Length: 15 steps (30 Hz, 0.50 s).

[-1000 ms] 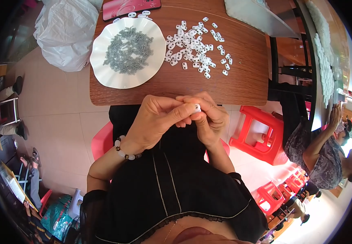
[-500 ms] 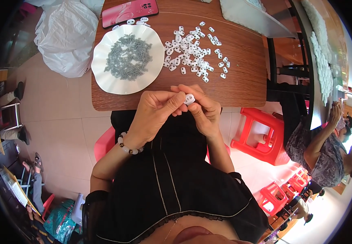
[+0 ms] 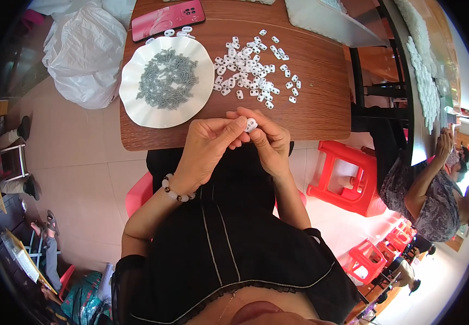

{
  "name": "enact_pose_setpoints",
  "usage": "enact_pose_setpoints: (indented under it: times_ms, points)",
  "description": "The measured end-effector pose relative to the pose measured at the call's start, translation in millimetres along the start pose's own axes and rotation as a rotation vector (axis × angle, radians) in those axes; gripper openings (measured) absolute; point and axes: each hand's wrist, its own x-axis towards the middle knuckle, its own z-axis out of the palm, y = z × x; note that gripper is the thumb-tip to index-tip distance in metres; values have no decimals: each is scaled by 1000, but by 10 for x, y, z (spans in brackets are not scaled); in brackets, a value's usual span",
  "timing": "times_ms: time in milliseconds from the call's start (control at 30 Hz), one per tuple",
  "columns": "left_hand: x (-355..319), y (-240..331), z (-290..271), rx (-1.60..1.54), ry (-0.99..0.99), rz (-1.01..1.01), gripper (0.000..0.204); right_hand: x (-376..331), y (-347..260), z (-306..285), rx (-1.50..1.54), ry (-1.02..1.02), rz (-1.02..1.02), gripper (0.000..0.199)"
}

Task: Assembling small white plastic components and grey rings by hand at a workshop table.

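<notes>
Just off the table's front edge, my left hand (image 3: 211, 142) and my right hand (image 3: 271, 142) meet, both closed on one small white plastic piece (image 3: 251, 125) with two dark round holes. Thumbs and forefingers pinch it from either side; the fingers behind it are partly hidden. Beyond my left hand stands a white scalloped plate (image 3: 131, 103) bearing a heap of small grey metal springs or screws (image 3: 168, 81), too small to tell which. Many similar white two-holed pieces (image 3: 251, 70) are spread over the brown wooden table (image 3: 316, 116) past my right hand.
A pink phone (image 3: 168, 20) lies behind the plate, with a few white pieces (image 3: 186, 30) beside it. A pale tray (image 3: 329, 27) sits at the far right. Red stools (image 3: 345, 179) stand at right, a white sack (image 3: 85, 59) at left. Another person (image 3: 427, 200) works on the right.
The view has shifted slightly, so the table and its contents appear a little further left. Both hands stay together on the white piece, which seems slightly turned.
</notes>
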Motion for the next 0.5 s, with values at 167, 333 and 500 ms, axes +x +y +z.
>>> enact_pose_setpoints:
  times_ms: [167, 333, 500]
  points:
    - [2, -25, 19, -28, 20, -3, 26, -13, 2, -5, 17, 22, 15, 42]
    - [-5, -55, 17, -66, 15, 14, 25, -21, -7, -1, 67, 17, 10, 42]
    - [-25, -65, 24, -74, 19, 23, 24, -21, 16, -13, 73, 2, -11, 40]
